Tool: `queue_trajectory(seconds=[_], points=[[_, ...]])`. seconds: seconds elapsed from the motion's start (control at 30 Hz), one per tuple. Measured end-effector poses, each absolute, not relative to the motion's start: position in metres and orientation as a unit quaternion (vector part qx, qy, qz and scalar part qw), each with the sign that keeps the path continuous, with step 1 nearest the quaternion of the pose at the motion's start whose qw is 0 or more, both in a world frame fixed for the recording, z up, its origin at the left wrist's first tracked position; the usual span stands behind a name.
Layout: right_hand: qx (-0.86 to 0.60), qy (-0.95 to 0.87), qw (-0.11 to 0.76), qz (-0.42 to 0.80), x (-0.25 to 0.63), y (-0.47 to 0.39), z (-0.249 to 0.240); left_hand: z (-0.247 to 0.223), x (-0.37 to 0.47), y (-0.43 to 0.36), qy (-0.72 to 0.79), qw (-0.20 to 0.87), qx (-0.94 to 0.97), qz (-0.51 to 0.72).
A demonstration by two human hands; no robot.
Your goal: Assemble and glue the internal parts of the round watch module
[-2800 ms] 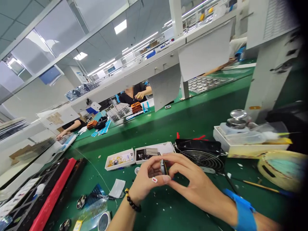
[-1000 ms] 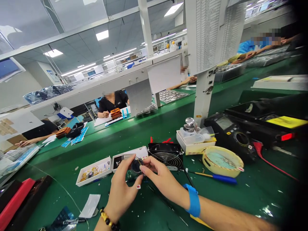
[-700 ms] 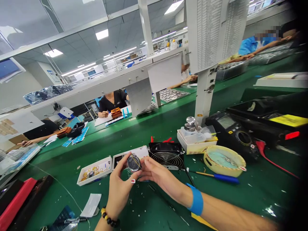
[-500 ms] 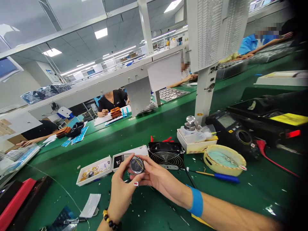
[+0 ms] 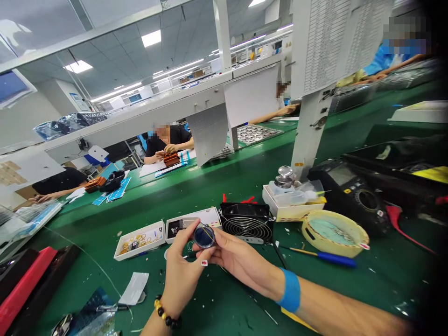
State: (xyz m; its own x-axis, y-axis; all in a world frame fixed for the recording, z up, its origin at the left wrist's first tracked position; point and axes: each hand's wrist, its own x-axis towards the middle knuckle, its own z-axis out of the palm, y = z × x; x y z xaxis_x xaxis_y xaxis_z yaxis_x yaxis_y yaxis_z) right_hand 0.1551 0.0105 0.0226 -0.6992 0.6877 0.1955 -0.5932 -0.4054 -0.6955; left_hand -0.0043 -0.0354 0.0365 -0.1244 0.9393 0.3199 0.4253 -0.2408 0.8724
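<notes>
A small round dark disc with a shiny rim (image 5: 204,236), like a watch face, is held up over the green bench. My left hand (image 5: 184,263), with a beaded bracelet at the wrist, grips its left side and lower edge between fingers and thumb. On the other side, my right hand (image 5: 233,249) holds the right edge; a blue band circles that wrist. Behind the hands are a white box of yellow rings (image 5: 140,240), a second white box (image 5: 206,217) and a black fan (image 5: 248,223).
To the right lie a blue-handled tool (image 5: 336,259), a round yellow dish (image 5: 334,233), a white box with a metal-lidded jar (image 5: 292,205) and a black meter (image 5: 353,186). Papers (image 5: 135,288) lie at left. People sit across the green bench (image 5: 210,182).
The view has shifted slightly. Both hands still hold the disc, whose face is tilted a little differently and looks bluer. The person across now has both hands at the orange-brown object.
</notes>
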Motion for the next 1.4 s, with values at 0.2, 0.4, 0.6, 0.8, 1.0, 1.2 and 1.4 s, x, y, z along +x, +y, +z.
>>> queue_trajectory(seconds=[0.2,0.4,0.6,0.8,1.0,1.2,1.4], points=[[-0.094,-0.369,0.382,0.842,0.1531,0.0108,0.0208,0.0389,-0.0011,-0.0329,0.555,0.262,0.603,0.51],[-0.07,-0.368,0.389,0.842,0.1528,0.0109,0.0168,0.0365,0.0007,-0.0347,0.551,0.253,0.609,0.512],[-0.069,-0.372,0.379,0.845,0.152,0.0113,0.0184,0.0334,-0.0011,-0.0341,0.56,0.249,0.608,0.504],[-0.06,-0.368,0.377,0.848,0.1524,0.0104,0.0195,0.0342,-0.0001,-0.0334,0.559,0.254,0.604,0.508],[-0.068,-0.371,0.378,0.845,0.1516,0.0131,0.015,0.0324,-0.0002,-0.0336,0.556,0.242,0.612,0.509],[-0.068,-0.353,0.366,0.858,0.1521,0.0147,0.0145,0.0294,-0.0026,-0.0331,0.552,0.251,0.611,0.508],[-0.063,-0.36,0.373,0.852,0.152,0.0144,0.0148,0.03,-0.0029,-0.0314,0.56,0.259,0.604,0.505]])
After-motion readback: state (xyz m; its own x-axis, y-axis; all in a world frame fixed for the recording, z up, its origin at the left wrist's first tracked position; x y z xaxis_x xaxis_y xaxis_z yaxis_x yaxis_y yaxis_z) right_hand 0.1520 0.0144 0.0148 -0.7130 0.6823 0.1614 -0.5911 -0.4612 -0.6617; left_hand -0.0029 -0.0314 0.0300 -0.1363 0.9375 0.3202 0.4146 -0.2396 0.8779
